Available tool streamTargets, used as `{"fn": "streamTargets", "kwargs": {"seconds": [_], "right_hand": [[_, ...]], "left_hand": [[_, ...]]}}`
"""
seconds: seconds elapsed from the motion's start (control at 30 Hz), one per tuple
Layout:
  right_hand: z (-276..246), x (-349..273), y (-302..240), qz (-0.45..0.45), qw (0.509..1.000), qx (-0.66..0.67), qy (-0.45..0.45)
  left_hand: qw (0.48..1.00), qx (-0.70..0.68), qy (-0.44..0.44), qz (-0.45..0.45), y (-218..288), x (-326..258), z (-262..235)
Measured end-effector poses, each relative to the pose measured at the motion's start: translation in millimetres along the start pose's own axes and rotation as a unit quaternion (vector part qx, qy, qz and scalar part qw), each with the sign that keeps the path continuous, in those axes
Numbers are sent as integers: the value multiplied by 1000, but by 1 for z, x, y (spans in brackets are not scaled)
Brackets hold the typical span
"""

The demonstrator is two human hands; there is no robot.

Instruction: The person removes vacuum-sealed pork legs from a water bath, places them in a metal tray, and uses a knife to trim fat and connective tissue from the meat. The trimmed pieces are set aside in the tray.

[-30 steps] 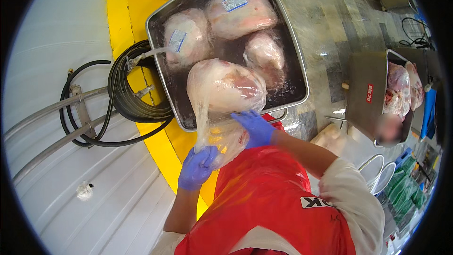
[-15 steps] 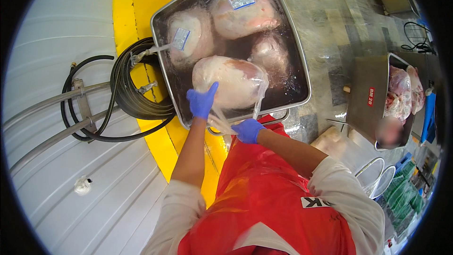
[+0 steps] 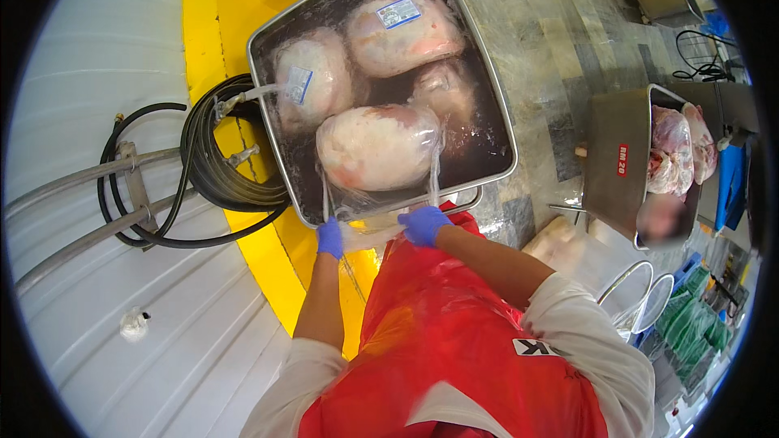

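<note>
A large bagged piece of pale meat [image 3: 378,148] floats in dark water at the near side of a steel tub [image 3: 487,57]. Its clear plastic bag [image 3: 369,233] stretches over the near rim toward me. My left hand [image 3: 329,238], in a blue glove, is closed on one corner of the bag's mouth. On the other corner my gloved right hand [image 3: 423,225] grips the film, so the bag spans between them. Farther back in the tub float two labelled bagged pieces, a left one [image 3: 312,65] and a far one [image 3: 410,36]. Another bagged piece [image 3: 445,93] lies partly submerged at the right.
Water runs into the tub from a tap [image 3: 230,104] on its left. Coiled black hose [image 3: 199,166] hangs there beside steel rails [image 3: 69,182] along the white wall. At right stands a steel bin [image 3: 613,154] holding bagged meat [image 3: 672,150].
My left hand has come off the meat's left end and drawn back to the bag's mouth, now gripping it. The bag's mouth is spread wider between my hands.
</note>
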State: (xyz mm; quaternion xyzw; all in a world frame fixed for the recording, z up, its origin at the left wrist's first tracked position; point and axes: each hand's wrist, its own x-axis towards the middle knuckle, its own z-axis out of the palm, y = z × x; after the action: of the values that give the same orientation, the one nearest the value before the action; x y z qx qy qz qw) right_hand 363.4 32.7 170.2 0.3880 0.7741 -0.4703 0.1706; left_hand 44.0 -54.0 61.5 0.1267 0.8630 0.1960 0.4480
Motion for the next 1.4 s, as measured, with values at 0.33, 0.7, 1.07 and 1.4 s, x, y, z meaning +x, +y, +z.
{"fn": "streamTargets", "kwargs": {"seconds": [0.33, 0.7, 1.07, 1.4], "right_hand": [[-70, -84, -67, -106, 966, 164, 171], [-94, -73, -148, -257, 876, 348, 214], [-126, 54, -16, -114, 938, 321, 66], [-64, 79, 56, -100, 950, -66, 289]], "left_hand": [[984, -36, -138, 103, 134, -164, -91], [891, -239, -202, 329, 138, -202, -2], [854, -30, -176, 489, 93, -194, 14], [926, -200, -226, 227, 132, -256, -41]]}}
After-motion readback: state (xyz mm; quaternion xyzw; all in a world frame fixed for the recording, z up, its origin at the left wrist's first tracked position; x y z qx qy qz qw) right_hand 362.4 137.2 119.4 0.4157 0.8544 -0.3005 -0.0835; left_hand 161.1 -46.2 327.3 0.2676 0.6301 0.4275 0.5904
